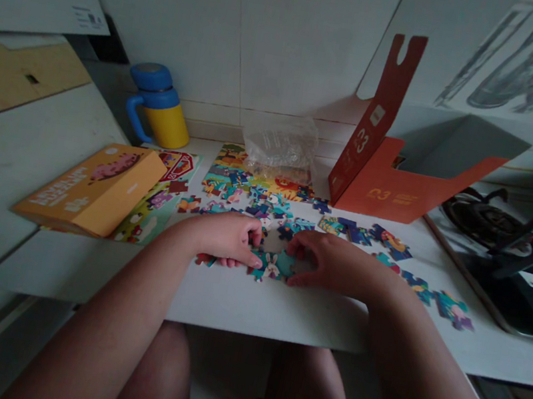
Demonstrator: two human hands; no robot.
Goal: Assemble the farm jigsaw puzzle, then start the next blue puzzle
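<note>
Near the table's front edge, a teal jigsaw piece with a white rabbit [271, 266] lies between my two hands. My left hand [236, 238] is curled, its thumb pressed on the left side of that piece. On the other side my right hand [312, 258] is bent round the right end of the teal section, index finger above and thumb below. Whether the section is one piece or two joined ones, I cannot tell. A red-and-teal piece [205, 259] shows partly beneath my left hand. Several loose pieces [270, 203] are spread just beyond the hands.
An animal picture sheet [233, 157] lies behind, with a clear plastic bag [280, 141] on it. On the left are a yellow box [96, 186], a farm picture [145, 217] and a blue-yellow mug [168, 120]. An open orange box [384, 188] and a black stove [527, 281] stand right.
</note>
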